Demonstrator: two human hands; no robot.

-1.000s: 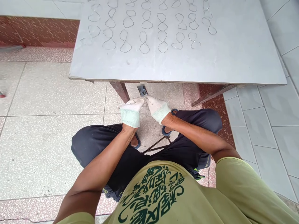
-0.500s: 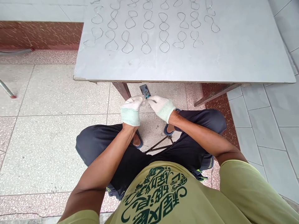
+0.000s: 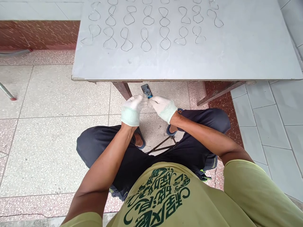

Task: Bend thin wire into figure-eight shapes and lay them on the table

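Note:
In front of my knees, just below the table's near edge, my two gloved hands meet with their fingertips close together. Fingers curled, my left hand [image 3: 135,105] pinches at a thin wire [image 3: 148,96], of which only a little shows between the hands. My right hand [image 3: 162,106] grips it from the other side, thumb against forefinger. Most of the wire is hidden by the gloves. Beyond the fingertips, a dark phone [image 3: 145,89] lies lower down, partly covered by the hands.
A grey-white table [image 3: 189,63] stands ahead, bearing several rows of wires bent into figure-eight loops [image 3: 165,37]. A table leg [image 3: 122,90] comes down on the left, another wooden leg [image 3: 220,93] on the right. A dark metal frame [image 3: 163,145] sits between my feet.
My left hand has turned a little and its fingers now cover more of the wire loop. The right hand has barely moved. The view has shifted slightly.

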